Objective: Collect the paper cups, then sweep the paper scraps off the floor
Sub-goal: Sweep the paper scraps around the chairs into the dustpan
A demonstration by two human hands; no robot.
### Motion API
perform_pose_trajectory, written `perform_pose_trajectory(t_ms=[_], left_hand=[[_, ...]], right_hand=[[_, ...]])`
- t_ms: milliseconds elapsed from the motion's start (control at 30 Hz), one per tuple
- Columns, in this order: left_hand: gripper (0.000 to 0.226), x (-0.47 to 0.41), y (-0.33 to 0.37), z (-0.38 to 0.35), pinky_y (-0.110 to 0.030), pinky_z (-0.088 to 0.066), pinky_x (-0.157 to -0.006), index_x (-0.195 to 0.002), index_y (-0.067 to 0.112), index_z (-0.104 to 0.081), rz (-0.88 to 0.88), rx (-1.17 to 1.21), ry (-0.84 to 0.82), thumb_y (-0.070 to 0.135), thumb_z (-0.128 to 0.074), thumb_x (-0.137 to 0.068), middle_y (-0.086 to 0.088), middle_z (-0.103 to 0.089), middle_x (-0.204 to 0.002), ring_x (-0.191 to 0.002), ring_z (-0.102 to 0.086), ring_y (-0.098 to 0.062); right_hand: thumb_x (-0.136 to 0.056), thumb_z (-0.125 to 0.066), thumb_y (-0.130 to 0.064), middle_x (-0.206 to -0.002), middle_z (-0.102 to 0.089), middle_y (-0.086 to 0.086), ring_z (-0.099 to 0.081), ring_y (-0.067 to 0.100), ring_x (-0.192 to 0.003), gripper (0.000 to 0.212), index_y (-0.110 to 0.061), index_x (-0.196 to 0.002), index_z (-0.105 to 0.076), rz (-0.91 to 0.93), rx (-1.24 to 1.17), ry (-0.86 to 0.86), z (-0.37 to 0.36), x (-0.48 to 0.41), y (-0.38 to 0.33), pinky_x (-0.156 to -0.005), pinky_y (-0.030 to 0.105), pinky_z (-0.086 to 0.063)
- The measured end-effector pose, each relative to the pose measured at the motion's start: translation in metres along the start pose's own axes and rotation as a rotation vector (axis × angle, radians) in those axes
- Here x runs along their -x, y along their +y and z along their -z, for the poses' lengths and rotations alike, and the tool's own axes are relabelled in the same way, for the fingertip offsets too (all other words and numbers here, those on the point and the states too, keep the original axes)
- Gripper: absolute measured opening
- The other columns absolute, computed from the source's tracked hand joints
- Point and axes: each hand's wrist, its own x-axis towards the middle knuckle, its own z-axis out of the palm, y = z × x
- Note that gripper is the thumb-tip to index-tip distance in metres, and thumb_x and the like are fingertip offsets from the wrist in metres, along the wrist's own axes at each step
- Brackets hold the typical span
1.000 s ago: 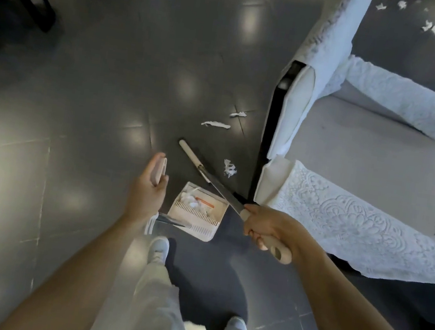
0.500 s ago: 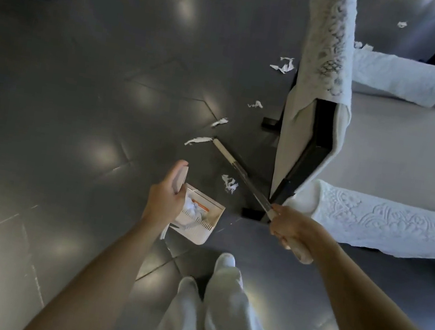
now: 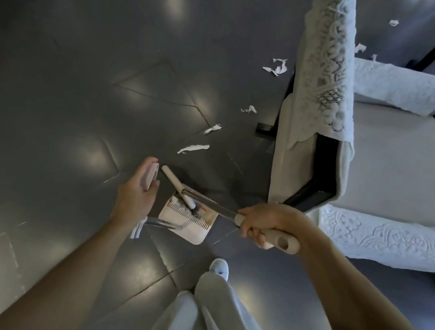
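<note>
Nearest to the person, the left hand (image 3: 135,195) is wrapped around the upright handle of the dustpan (image 3: 195,230), with the thumb lying along the top of it. The pan stands on the floor (image 3: 81,88) just in front of the shoe. It already holds some white pieces and something orange, but what these are I cannot tell.

The right hand (image 3: 258,223) is clenched on the grip of the broom (image 3: 205,202). The forearm is stretched forward and the shaft runs from the hand away to the left. The broom head (image 3: 176,185) sits over the far side of the pan, close beside the left hand.

The next target is probably the long paper scrap (image 3: 193,148). It lies beyond the broom head, farther from the person, and its long axis runs slanted across the way to the pan. The broom hand must reach past it and pull it back.

Farther out, the smaller scraps (image 3: 213,129) go in a loose line toward the leg of the chair (image 3: 325,96), and the last one lies just beside it. I see no paper cups on the floor.
</note>
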Motion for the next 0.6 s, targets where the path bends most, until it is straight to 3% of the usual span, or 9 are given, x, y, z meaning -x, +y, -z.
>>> perform_pose_trajectory(t_ms=[67, 200, 300, 433, 500, 600], left_hand=[[0.046, -0.011, -0.003, 0.014, -0.027, -0.044, -0.078, -0.118, 0.049, -0.045, -0.002, -0.002, 0.021, 0.013, -0.058, -0.093, 0.018, -0.056, -0.106, -0.088, -0.055, -0.003], [0.042, -0.043, -0.005, 0.042, -0.034, -0.050, -0.077, -0.124, 0.040, -0.049, -0.012, 0.021, 0.074, 0.013, -0.057, -0.094, 0.011, -0.058, -0.108, -0.084, -0.061, -0.022], [0.044, -0.074, -0.011, 0.057, -0.038, -0.056, -0.067, -0.118, 0.048, -0.047, -0.001, -0.013, 0.095, 0.015, -0.058, -0.092, 0.004, -0.062, -0.097, -0.070, -0.063, -0.028], [0.043, -0.123, -0.021, 0.078, -0.035, -0.053, -0.061, -0.120, 0.044, -0.049, -0.041, -0.041, 0.088, 0.014, -0.058, -0.091, -0.002, -0.059, -0.081, -0.061, -0.059, -0.033], [0.042, -0.152, -0.027, 0.089, -0.028, -0.047, -0.063, -0.123, 0.038, -0.052, -0.042, -0.047, 0.053, 0.012, -0.058, -0.091, -0.006, -0.059, -0.080, -0.061, -0.058, -0.029], [0.040, -0.196, -0.038, 0.106, -0.026, -0.040, -0.054, -0.124, 0.035, -0.053, -0.047, -0.110, -0.049, 0.013, -0.058, -0.091, 0.003, -0.049, -0.060, -0.049, -0.048, -0.018]], right_hand=[[-0.089, -0.048, 0.003, -0.045, -0.044, 0.003, -0.037, 0.009, -0.037, 0.051, -0.010, -0.138, -0.042, 0.057, 0.097, 0.061, -0.003, 0.000, -0.016, -0.039, 0.019, -0.035], [-0.089, -0.054, -0.003, -0.058, -0.052, 0.007, -0.042, 0.013, -0.047, 0.052, -0.012, -0.138, -0.043, 0.174, 0.211, 0.181, 0.001, 0.003, -0.054, -0.054, 0.027, -0.038], [-0.090, -0.053, -0.004, -0.058, -0.052, 0.007, -0.043, 0.015, -0.048, 0.034, -0.005, -0.124, -0.052, 0.239, 0.231, 0.282, 0.006, -0.001, -0.082, -0.057, 0.032, -0.040], [-0.088, -0.055, -0.007, -0.063, -0.054, 0.008, -0.049, 0.018, -0.055, 0.042, -0.013, -0.129, -0.049, 0.250, 0.267, 0.399, 0.005, -0.016, -0.125, -0.071, 0.037, -0.048], [-0.086, -0.055, -0.005, -0.065, -0.057, 0.008, -0.054, 0.020, -0.058, 0.043, -0.015, -0.127, -0.051, 0.234, 0.280, 0.463, 0.004, -0.027, -0.151, -0.066, 0.032, -0.048], [-0.083, -0.053, -0.001, -0.074, -0.062, 0.008, -0.057, 0.020, -0.064, 0.035, -0.010, -0.117, -0.057, 0.184, 0.291, 0.533, 0.004, -0.045, -0.198, -0.055, 0.026, -0.043]])
